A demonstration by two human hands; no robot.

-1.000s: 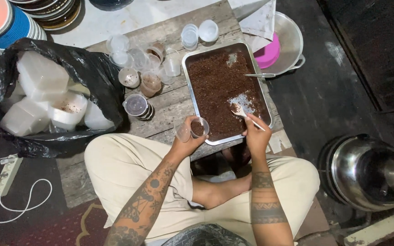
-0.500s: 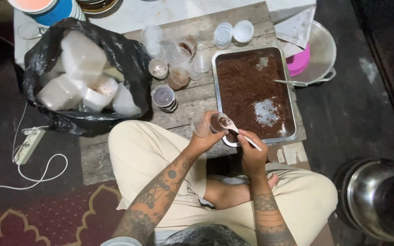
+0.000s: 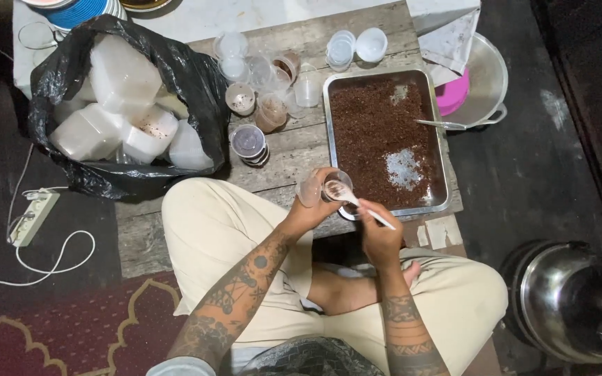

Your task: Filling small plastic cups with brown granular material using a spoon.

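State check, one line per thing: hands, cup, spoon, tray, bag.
left hand: gripping small clear cup, tilted
right hand: holding white spoon, bowl at cup mouth
metal tray: brown granules, one bare patch
black bag: open, white containers inside
lidded cup: closed, on boards

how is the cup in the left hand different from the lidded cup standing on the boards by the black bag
The held cup is tilted in the left hand, open-topped, with a spoon from the right hand at its mouth; the lidded cup stands upright on the wooden boards, untouched. The held cup shows only a little brown material; the lidded cup looks dark and full. Both are small, clear plastic cups.
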